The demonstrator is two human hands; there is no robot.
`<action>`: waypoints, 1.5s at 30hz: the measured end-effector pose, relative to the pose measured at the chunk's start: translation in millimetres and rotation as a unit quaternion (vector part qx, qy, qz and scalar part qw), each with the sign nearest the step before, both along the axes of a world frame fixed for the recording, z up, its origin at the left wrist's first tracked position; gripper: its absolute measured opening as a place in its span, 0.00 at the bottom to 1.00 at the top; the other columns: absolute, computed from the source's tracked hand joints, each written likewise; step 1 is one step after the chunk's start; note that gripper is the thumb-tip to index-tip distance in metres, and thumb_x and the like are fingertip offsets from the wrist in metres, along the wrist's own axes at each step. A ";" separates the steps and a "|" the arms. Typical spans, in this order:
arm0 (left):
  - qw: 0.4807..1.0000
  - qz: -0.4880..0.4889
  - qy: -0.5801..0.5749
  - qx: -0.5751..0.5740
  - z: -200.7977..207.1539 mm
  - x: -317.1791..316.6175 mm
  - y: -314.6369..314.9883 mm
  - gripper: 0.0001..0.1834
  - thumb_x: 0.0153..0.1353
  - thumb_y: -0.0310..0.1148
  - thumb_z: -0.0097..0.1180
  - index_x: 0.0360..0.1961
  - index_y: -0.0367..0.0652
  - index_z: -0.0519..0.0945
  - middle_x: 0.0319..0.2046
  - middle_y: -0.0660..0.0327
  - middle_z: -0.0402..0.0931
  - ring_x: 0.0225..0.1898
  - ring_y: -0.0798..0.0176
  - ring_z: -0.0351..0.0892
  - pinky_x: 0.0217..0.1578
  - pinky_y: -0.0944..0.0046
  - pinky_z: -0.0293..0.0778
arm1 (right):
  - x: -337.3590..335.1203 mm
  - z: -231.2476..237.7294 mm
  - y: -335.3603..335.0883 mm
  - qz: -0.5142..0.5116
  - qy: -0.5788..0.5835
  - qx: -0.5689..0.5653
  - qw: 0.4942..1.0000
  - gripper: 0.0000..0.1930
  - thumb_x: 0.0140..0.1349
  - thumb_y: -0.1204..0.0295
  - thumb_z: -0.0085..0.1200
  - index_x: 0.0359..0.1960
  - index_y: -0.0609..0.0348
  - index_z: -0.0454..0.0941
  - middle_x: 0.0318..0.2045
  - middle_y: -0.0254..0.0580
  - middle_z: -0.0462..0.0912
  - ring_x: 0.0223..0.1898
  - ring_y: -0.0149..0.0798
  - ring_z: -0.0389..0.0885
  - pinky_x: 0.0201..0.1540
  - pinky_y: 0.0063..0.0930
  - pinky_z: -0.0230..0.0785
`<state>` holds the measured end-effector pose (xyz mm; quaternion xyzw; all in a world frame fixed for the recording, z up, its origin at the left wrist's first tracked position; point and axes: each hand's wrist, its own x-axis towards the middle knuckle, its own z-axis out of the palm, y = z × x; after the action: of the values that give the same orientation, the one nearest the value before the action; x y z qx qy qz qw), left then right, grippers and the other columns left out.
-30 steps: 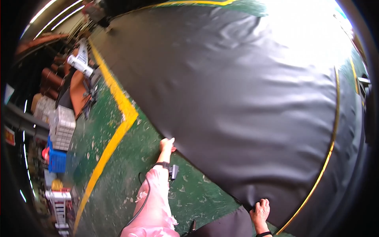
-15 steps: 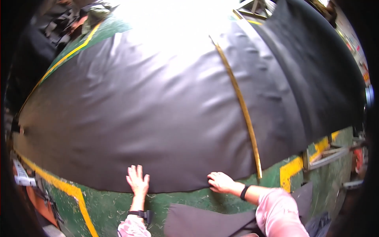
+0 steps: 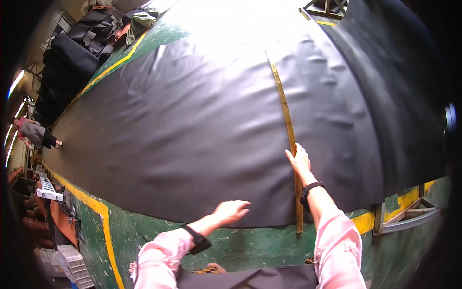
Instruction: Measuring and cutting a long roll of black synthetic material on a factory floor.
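A wide black sheet [image 3: 207, 144], like leather or vinyl, lies spread in front of me with soft wrinkles. Across its right part runs a long, thin yellow-brown strip [image 3: 281, 91], straight like a measuring stick. My right hand [image 3: 300, 161] grips this strip near its close end, thumb to the left and fingers over it. The strip's near tip sticks out past the sheet's edge. Over the sheet's near border, left of the strip, hovers or rests my left hand [image 3: 232, 212]; its fingers are stretched loosely to the right and hold nothing.
Green floor [image 3: 139, 236] with yellow lines surrounds the sheet. More black material [image 3: 394, 86] rises at the right, beside a metal frame [image 3: 404, 216]. Dark material is piled [image 3: 82, 58] at the far left. A person [image 3: 36, 133] stands at the left, near a white stepped object [image 3: 48, 188].
My right hand has moved from the sheet's near edge up onto the strip, which now lies slightly further left. My left hand has shifted right and turned. The view has swung left.
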<state>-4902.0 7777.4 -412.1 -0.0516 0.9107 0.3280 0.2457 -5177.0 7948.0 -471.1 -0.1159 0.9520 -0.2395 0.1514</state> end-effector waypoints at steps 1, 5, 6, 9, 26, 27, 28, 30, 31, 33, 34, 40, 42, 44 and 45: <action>1.000 0.008 0.024 -0.008 -4.5 -23.0 38.9 0.27 0.60 0.50 0.48 0.56 0.46 0.68 0.48 0.52 0.74 0.49 0.51 0.73 0.49 0.55 0.71 | -12.2 -9.4 6.2 -0.027 -0.004 -0.031 0.999 0.30 0.59 0.46 0.46 0.59 0.49 0.63 0.48 0.47 0.74 0.52 0.49 0.71 0.52 0.42 0.66; 0.981 0.183 0.044 -0.044 -31.1 -84.1 155.1 0.50 0.50 0.62 0.54 0.63 0.36 0.53 0.50 0.46 0.66 0.51 0.46 0.69 0.48 0.50 0.71 | -48.8 -20.7 52.4 0.022 0.190 -0.008 0.981 0.25 0.56 0.54 0.52 0.54 0.51 0.67 0.45 0.45 0.76 0.49 0.47 0.73 0.53 0.41 0.65; 0.972 0.203 0.032 -0.111 -41.6 -93.5 179.7 0.54 0.47 0.64 0.56 0.64 0.37 0.53 0.51 0.52 0.65 0.51 0.51 0.67 0.45 0.50 0.69 | -61.8 -21.8 78.5 0.030 0.258 0.020 0.965 0.25 0.54 0.57 0.54 0.53 0.51 0.68 0.44 0.44 0.76 0.49 0.46 0.73 0.54 0.40 0.63; 0.941 0.197 0.046 -0.272 -43.2 -118.6 210.4 0.57 0.41 0.64 0.61 0.65 0.39 0.53 0.42 0.60 0.65 0.43 0.60 0.66 0.39 0.57 0.64 | -94.9 -14.6 178.2 -0.181 0.259 -0.071 0.946 0.14 0.51 0.67 0.54 0.39 0.56 0.76 0.40 0.43 0.77 0.46 0.47 0.73 0.51 0.40 0.63; 0.911 0.261 0.004 -0.319 -55.8 -126.1 212.2 0.49 0.50 0.47 0.59 0.67 0.42 0.47 0.36 0.59 0.66 0.38 0.60 0.69 0.30 0.55 0.66 | -52.9 -54.9 417.9 -0.533 -0.220 -0.490 0.654 0.41 0.47 0.42 0.60 0.52 0.67 0.70 0.51 0.45 0.74 0.47 0.40 0.74 0.54 0.33 0.64; 0.912 0.258 0.010 -0.318 -58.3 -128.7 213.8 0.48 0.51 0.46 0.59 0.67 0.41 0.46 0.37 0.59 0.66 0.38 0.60 0.69 0.31 0.54 0.66 | -52.1 -62.3 424.6 -0.547 -0.184 -0.520 0.630 0.40 0.46 0.44 0.62 0.50 0.68 0.71 0.51 0.47 0.74 0.48 0.40 0.74 0.56 0.33 0.64; 0.913 0.254 0.014 -0.319 -57.2 -129.6 214.2 0.48 0.52 0.45 0.58 0.67 0.41 0.46 0.37 0.59 0.66 0.38 0.60 0.69 0.31 0.54 0.66 | -47.9 -64.4 429.2 -0.530 -0.184 -0.572 0.599 0.37 0.48 0.51 0.64 0.55 0.65 0.68 0.55 0.44 0.71 0.54 0.44 0.69 0.60 0.42 0.59; 0.912 0.258 -0.001 -0.320 -55.1 -129.5 216.8 0.48 0.52 0.44 0.58 0.67 0.40 0.45 0.38 0.60 0.66 0.38 0.60 0.69 0.32 0.53 0.66 | -32.1 -69.8 436.1 -0.470 -0.174 -0.597 0.627 0.36 0.49 0.52 0.63 0.54 0.64 0.68 0.55 0.44 0.71 0.54 0.44 0.70 0.59 0.41 0.60; 0.911 0.261 -0.013 -0.319 -53.8 -130.5 216.1 0.47 0.53 0.43 0.57 0.67 0.40 0.45 0.39 0.60 0.66 0.38 0.60 0.69 0.32 0.52 0.66 | -23.3 -70.2 432.8 -0.473 -0.167 -0.588 0.634 0.35 0.50 0.52 0.62 0.54 0.65 0.69 0.55 0.44 0.71 0.54 0.44 0.70 0.59 0.40 0.60; 0.916 0.262 -0.020 -0.305 -53.8 -131.9 217.7 0.47 0.53 0.42 0.57 0.67 0.39 0.44 0.40 0.60 0.66 0.39 0.60 0.69 0.33 0.51 0.67 | -8.3 -76.8 443.7 -0.430 -0.140 -0.547 0.705 0.36 0.55 0.46 0.54 0.55 0.67 0.68 0.55 0.43 0.71 0.53 0.38 0.69 0.61 0.30 0.56; 0.921 0.261 -0.025 -0.288 -53.0 -133.1 217.3 0.47 0.53 0.41 0.57 0.67 0.39 0.44 0.40 0.60 0.67 0.40 0.59 0.69 0.34 0.50 0.67 | -9.0 -75.0 442.7 -0.428 -0.138 -0.546 0.707 0.36 0.55 0.46 0.54 0.55 0.67 0.68 0.55 0.43 0.71 0.53 0.38 0.69 0.61 0.30 0.56; 0.918 0.263 -0.068 -0.288 -46.2 -142.3 219.2 0.48 0.53 0.41 0.58 0.67 0.41 0.42 0.42 0.59 0.68 0.43 0.58 0.71 0.36 0.50 0.69 | -23.6 -61.9 445.6 -0.424 -0.256 -0.616 0.612 0.32 0.55 0.49 0.55 0.53 0.63 0.70 0.53 0.43 0.72 0.52 0.41 0.70 0.59 0.36 0.60; 0.913 0.271 -0.044 -0.301 -46.6 -135.5 214.0 0.47 0.53 0.42 0.58 0.67 0.41 0.44 0.40 0.59 0.70 0.41 0.58 0.73 0.36 0.51 0.70 | -23.6 -55.3 438.8 -0.479 -0.251 -0.635 0.551 0.29 0.55 0.51 0.58 0.52 0.60 0.71 0.51 0.43 0.75 0.52 0.44 0.72 0.57 0.41 0.63; 0.919 0.267 -0.038 -0.287 -54.1 -135.0 211.8 0.47 0.52 0.42 0.59 0.66 0.38 0.45 0.40 0.58 0.70 0.41 0.58 0.73 0.36 0.52 0.70 | -22.9 -70.7 449.7 -0.535 -0.205 -0.626 0.529 0.28 0.53 0.54 0.60 0.52 0.58 0.72 0.50 0.42 0.76 0.52 0.45 0.72 0.56 0.42 0.64; 0.921 0.253 -0.032 -0.295 -56.7 -134.9 213.0 0.47 0.52 0.42 0.59 0.66 0.36 0.45 0.40 0.58 0.70 0.41 0.58 0.73 0.36 0.52 0.70 | -22.8 -68.8 447.3 -0.542 -0.190 -0.615 0.541 0.28 0.53 0.55 0.61 0.52 0.58 0.71 0.52 0.42 0.74 0.53 0.44 0.71 0.55 0.43 0.65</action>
<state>-5036.9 7990.4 -468.8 -0.3611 0.9143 0.0942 0.1573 -5199.8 8395.3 -539.9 0.4055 0.4018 -0.8187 0.0616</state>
